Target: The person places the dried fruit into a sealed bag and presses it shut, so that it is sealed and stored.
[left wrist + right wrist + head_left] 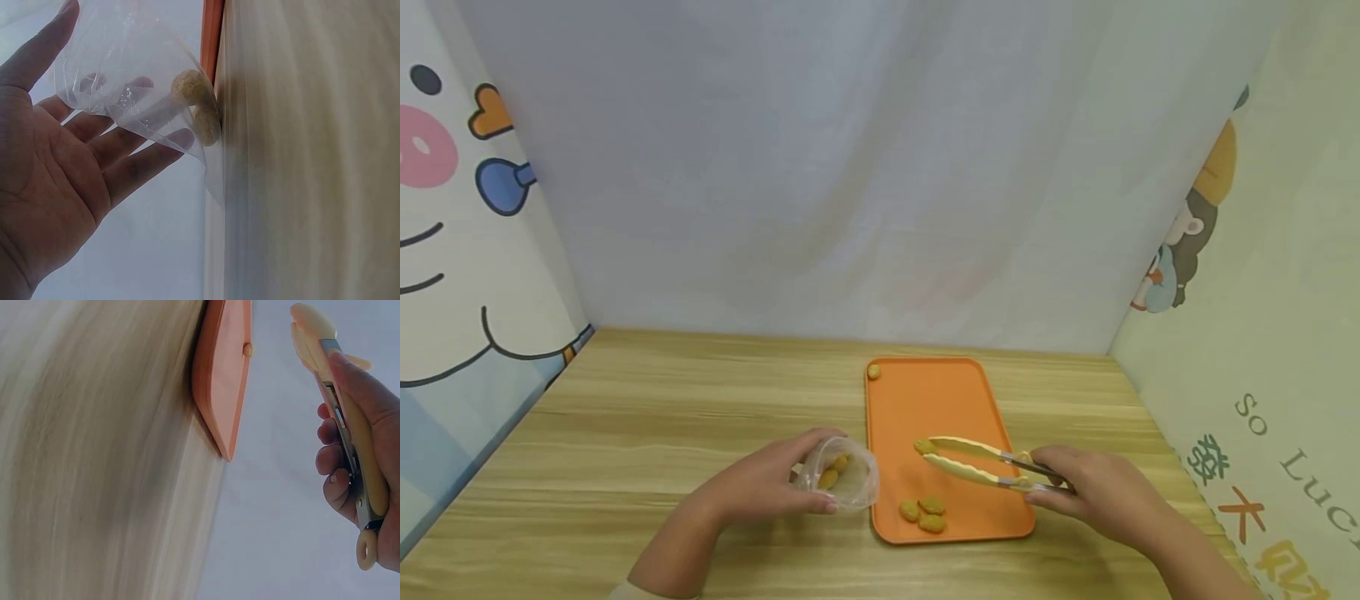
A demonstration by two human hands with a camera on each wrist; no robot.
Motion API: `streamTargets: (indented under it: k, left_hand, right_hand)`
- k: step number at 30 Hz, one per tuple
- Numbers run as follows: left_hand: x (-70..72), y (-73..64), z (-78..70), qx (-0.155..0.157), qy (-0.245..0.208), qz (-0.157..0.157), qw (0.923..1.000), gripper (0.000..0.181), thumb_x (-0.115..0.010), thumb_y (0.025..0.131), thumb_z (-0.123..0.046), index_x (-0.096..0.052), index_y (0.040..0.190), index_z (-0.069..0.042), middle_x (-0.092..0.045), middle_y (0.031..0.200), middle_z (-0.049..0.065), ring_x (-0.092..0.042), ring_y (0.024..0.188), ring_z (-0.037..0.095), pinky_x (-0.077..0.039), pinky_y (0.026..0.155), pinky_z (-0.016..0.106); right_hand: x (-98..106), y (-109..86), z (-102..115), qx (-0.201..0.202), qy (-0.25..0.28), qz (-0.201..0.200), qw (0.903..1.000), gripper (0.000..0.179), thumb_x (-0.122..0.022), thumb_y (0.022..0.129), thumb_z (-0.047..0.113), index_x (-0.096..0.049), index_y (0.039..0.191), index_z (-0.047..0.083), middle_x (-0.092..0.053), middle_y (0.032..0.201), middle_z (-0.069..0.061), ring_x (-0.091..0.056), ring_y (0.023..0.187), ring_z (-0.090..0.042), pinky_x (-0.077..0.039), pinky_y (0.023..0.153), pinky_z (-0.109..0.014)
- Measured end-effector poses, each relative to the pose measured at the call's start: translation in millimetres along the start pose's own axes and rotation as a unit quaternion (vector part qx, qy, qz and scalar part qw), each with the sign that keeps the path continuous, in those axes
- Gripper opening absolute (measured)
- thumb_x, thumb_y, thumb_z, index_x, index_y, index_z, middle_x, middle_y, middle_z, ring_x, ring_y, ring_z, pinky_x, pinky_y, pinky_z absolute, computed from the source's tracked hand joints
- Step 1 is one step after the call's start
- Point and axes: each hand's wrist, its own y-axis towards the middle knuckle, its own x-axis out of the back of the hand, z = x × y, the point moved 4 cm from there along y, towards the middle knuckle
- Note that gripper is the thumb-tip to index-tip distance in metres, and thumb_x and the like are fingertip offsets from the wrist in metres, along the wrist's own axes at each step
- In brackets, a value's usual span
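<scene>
My left hand (pixel 763 482) holds a clear plastic bag (pixel 861 483) beside the tray's left edge, its mouth tilted toward the tray. A few brown nugget-like pieces (pixel 190 87) lie inside the bag; in the left wrist view the fingers spread behind the film, thumb on the other side. My right hand (pixel 1093 483) grips a pair of tongs (pixel 970 473) with metal handles and cream tips. Between the tips is one nugget (pixel 922 447), over the middle of the orange tray (pixel 936 408). In the right wrist view, the fingers wrap the tongs' handles (pixel 369 462).
Three nuggets (pixel 932 523) sit together at the tray's near left. Another small piece (pixel 873 372) lies in its far left corner. The wooden table (pixel 700 392) meets a pale curtain (pixel 820 183) behind; printed cloths (pixel 1247 350) hang at both sides.
</scene>
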Motion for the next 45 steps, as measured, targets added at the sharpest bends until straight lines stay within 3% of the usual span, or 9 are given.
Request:
streamTargets:
  k: [10,18,24,35,45]
  left_hand:
    - [0.0,-0.2,-0.2,0.004,0.0,-0.001,1.0,0.079,-0.076,0.077,-0.059,-0.039,0.144,-0.041,-0.054,0.135,-0.007,-0.053,0.119,0.016,-0.049,0.094,0.045]
    - [-0.3,0.2,-0.1,0.007,0.005,-0.002,1.0,0.08,-0.076,0.076,-0.06,-0.039,0.145,-0.041,-0.054,0.135,-0.008,-0.053,0.12,0.016,-0.048,0.095,0.046]
    - [0.2,-0.4,-1.3,0.005,0.002,-0.003,1.0,0.077,-0.076,0.078,-0.058,-0.039,0.144,-0.043,-0.055,0.135,-0.005,-0.053,0.119,0.018,-0.048,0.094,0.047]
    - [-1.0,0.9,-0.4,-0.007,0.0,-0.004,1.0,0.077,-0.076,0.078,-0.057,-0.039,0.144,-0.041,-0.056,0.133,-0.005,-0.054,0.117,0.018,-0.048,0.093,0.047]
    - [-2.2,2.2,0.5,0.006,-0.003,0.001,1.0,0.079,-0.076,0.077,-0.059,-0.038,0.145,-0.042,-0.055,0.134,-0.007,-0.054,0.118,0.017,-0.048,0.093,0.046]
  right_hand:
    - [4,3.9,11,0.019,0.01,-0.016,0.9996,0.029,-0.071,0.085,0.048,-0.061,0.102,0.027,-0.06,0.083,0.02,-0.046,0.065,0.009,-0.04,0.052,-0.018]
    - [8,7.9,19,0.041,0.01,-0.035,0.9985,0.032,-0.072,0.085,0.046,-0.065,0.107,0.024,-0.068,0.091,0.016,-0.058,0.071,0.006,-0.048,0.056,-0.021]
    - [11,11.9,24,0.042,0.012,-0.036,0.9984,0.032,-0.071,0.086,0.047,-0.065,0.108,0.026,-0.068,0.093,0.016,-0.059,0.071,0.006,-0.05,0.057,-0.021]
    - [12,17.3,35,0.075,0.024,-0.061,0.995,0.032,-0.074,0.083,0.044,-0.063,0.108,0.026,-0.067,0.09,0.018,-0.056,0.069,0.008,-0.047,0.055,-0.017]
    - [16,23.6,45,0.099,0.034,-0.07,0.992,0.035,-0.075,0.083,0.042,-0.065,0.11,0.023,-0.065,0.087,0.018,-0.054,0.066,0.009,-0.042,0.054,-0.012]
